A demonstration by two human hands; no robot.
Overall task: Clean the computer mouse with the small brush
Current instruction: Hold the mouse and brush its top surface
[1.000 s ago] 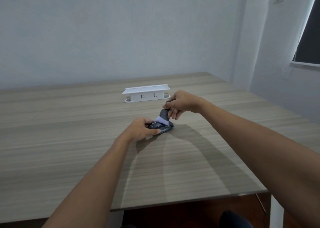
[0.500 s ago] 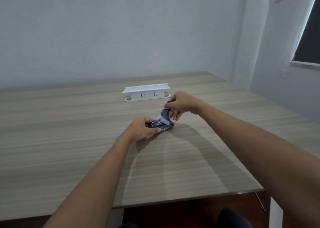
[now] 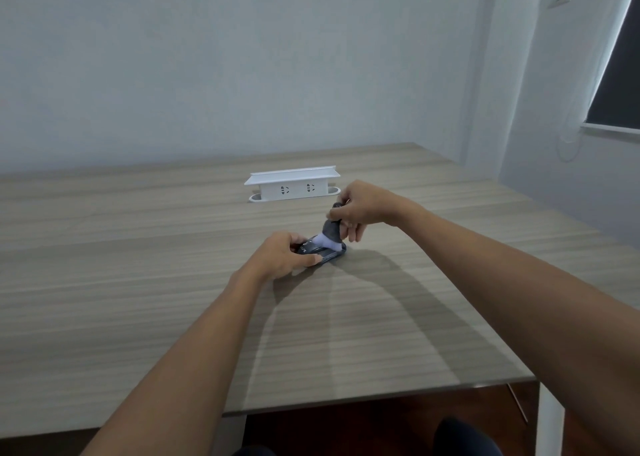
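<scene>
A dark computer mouse (image 3: 331, 254) lies on the wooden table (image 3: 138, 299) near its middle. My left hand (image 3: 282, 255) grips the mouse's near end, thumb along its side, and covers much of it. My right hand (image 3: 360, 207) holds a small brush (image 3: 330, 231) by its dark grey handle from above. The brush's white bristles press down on the top of the mouse, just beyond my left fingers.
A white socket box (image 3: 292, 184) with two outlets stands on the table just behind the hands. The table's front edge runs at the bottom, with a white leg (image 3: 550, 417) at the right corner. A grey wall stands beyond the table.
The brush has shifted a little across the top of the mouse between frames. My left hand has kept its hold on the mouse, which stays in place.
</scene>
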